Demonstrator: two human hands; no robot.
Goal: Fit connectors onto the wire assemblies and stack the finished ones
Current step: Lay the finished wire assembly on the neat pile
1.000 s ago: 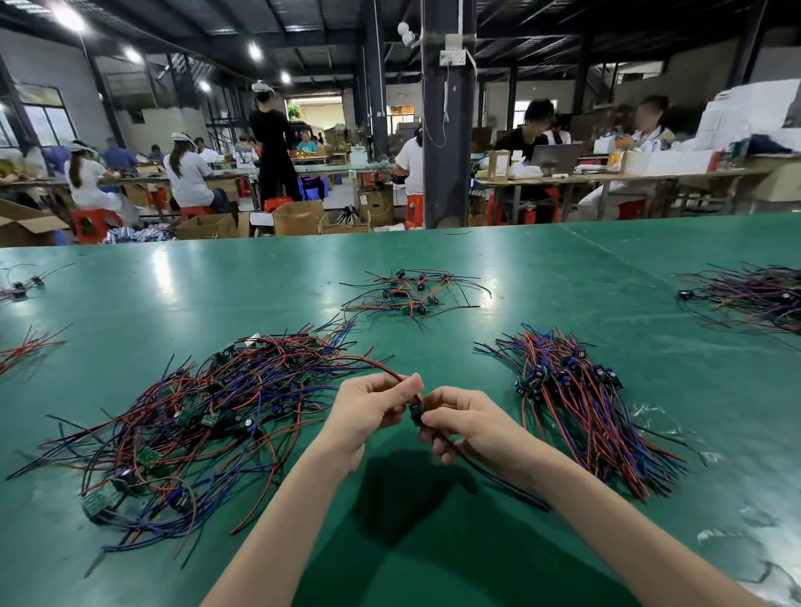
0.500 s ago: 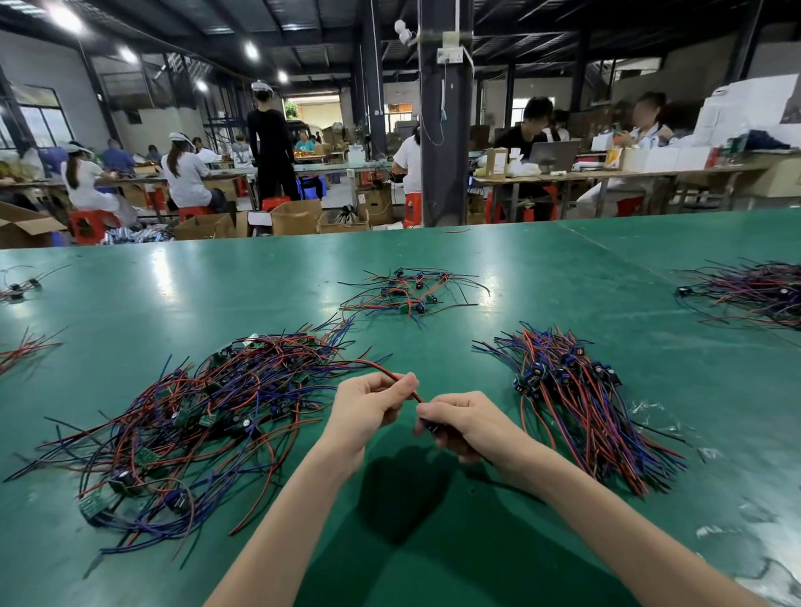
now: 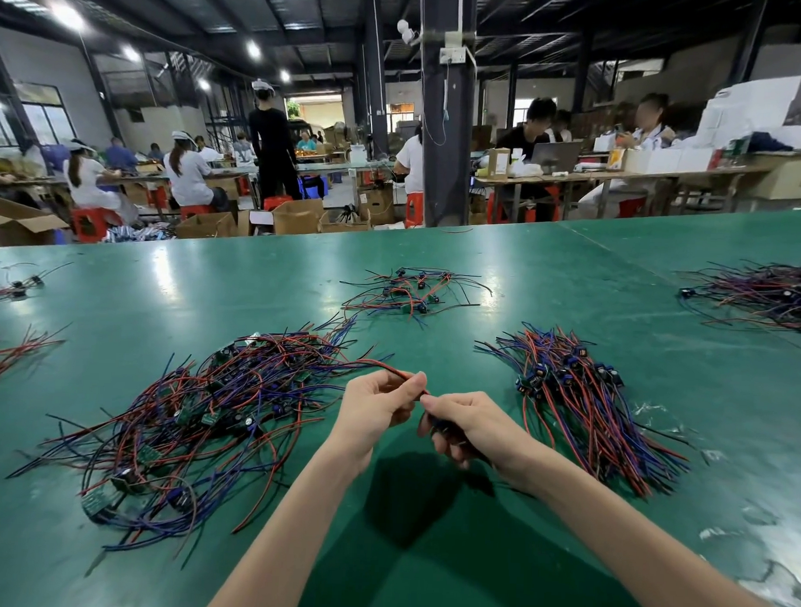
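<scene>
Wire assembly in left hand, right hand — stack beside

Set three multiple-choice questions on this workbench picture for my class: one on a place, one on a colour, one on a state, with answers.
1. Where does the tidy wire bundle lie from the hands?
A) to the person's right
B) to the person's left
C) under the forearms

2. What colour is the table top?
A) white
B) green
C) brown

3. How is the red wire at the centre held?
A) it lies loose on the table
B) it is coiled in a box
C) the left hand pinches it and the right hand grips its other end

Answers:
1 A, the bundle lies on the right hand's side.
2 B, the bare surface is green all over.
3 C, fingertips of both hands close on it above the table.
</scene>
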